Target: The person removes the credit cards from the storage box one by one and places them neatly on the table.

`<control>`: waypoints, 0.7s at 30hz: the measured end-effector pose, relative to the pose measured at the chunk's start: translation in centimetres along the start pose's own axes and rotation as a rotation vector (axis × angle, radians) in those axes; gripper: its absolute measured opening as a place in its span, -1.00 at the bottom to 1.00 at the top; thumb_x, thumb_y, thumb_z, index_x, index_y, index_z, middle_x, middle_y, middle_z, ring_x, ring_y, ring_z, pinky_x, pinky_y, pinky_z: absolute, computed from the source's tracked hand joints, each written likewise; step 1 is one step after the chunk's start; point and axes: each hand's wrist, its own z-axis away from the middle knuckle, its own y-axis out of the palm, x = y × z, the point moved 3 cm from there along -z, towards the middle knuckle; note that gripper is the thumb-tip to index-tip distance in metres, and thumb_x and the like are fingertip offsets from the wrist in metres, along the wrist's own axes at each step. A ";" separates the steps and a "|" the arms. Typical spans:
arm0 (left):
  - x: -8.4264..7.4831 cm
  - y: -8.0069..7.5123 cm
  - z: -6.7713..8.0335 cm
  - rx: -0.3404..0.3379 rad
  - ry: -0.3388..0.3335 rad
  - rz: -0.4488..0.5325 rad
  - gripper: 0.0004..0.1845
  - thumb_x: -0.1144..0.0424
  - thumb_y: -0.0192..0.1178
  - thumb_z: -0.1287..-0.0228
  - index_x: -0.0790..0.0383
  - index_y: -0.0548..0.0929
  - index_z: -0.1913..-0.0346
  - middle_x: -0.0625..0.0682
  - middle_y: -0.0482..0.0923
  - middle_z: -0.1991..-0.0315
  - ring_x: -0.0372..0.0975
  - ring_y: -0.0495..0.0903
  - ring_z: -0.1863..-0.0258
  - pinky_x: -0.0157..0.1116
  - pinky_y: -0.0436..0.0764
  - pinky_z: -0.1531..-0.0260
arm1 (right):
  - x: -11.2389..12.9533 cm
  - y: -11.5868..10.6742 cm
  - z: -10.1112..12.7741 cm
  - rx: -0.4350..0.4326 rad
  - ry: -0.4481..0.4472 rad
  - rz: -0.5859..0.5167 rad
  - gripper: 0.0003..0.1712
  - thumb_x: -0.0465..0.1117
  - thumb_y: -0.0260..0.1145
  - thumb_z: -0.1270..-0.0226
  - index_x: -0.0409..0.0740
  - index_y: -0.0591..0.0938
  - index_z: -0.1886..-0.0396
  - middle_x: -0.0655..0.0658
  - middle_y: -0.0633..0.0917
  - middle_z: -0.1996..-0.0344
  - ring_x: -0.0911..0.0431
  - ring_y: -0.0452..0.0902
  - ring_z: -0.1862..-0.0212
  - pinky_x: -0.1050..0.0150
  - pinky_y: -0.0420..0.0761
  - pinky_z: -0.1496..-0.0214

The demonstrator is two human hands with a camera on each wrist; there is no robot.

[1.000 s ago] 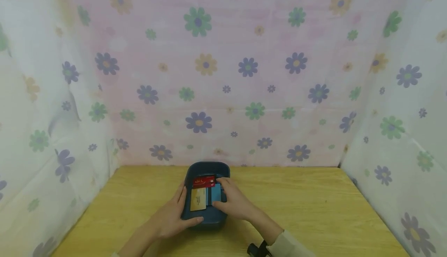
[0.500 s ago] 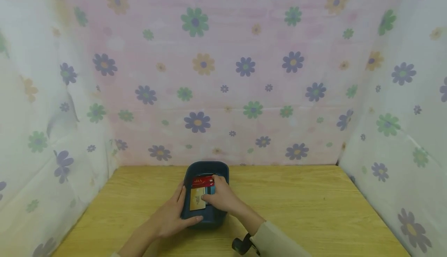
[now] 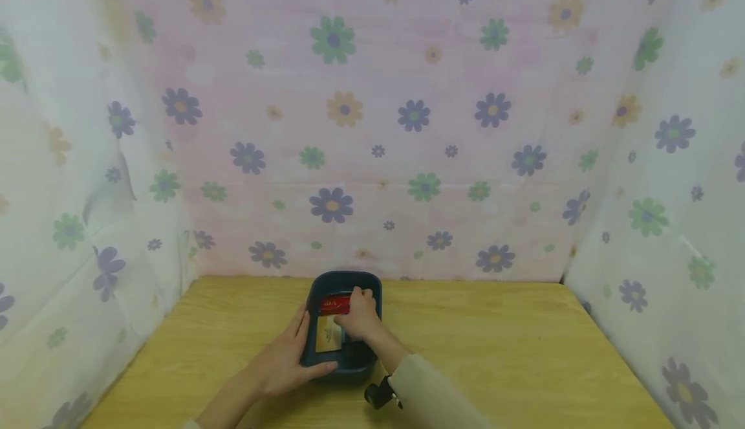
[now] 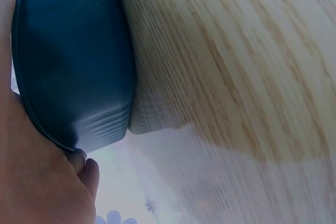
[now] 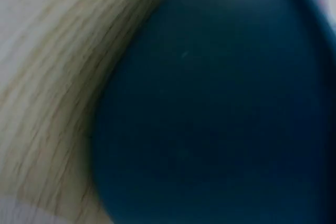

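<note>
A dark blue tray stood on the wooden table, near the flowered backdrop at the far edge. Inside it lay a red card toward the far end and a gold card just nearer, both flat on the tray floor. The left hand held the tray by its left wall, fingers lying along the side and thumb wrapped round the near corner. The right hand was down inside the tray with its fingers curled over the cards' right part; whether it pinched a card or merely pressed on one could not be told. The right wrist view showed only the blurred blue tray wall.
</note>
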 end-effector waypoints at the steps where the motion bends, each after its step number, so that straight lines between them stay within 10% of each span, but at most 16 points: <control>1: 0.1 0.0 0.0 0.000 0.002 -0.004 0.33 -0.53 0.20 -0.17 0.41 -0.08 -0.62 0.24 -0.29 -0.66 0.25 0.13 -0.53 0.21 0.35 -0.36 | -0.1 0.3 -0.2 -0.011 0.004 0.012 -0.11 -0.23 0.50 -0.25 -0.55 0.29 -0.42 -0.52 0.35 -0.26 -0.40 0.33 -0.28 -0.25 0.50 -0.24; 21: 0.1 -0.1 0.1 0.026 -0.021 0.024 0.33 -0.53 0.19 -0.17 0.35 -0.14 -0.64 0.18 -0.33 -0.67 0.25 0.19 -0.50 0.23 0.37 -0.33 | -1.6 2.2 -2.2 -0.087 -0.008 0.106 -0.29 -0.29 0.47 -0.26 -0.45 0.46 -0.35 -0.45 0.43 -0.25 -0.32 0.34 -0.28 -0.24 0.41 -0.33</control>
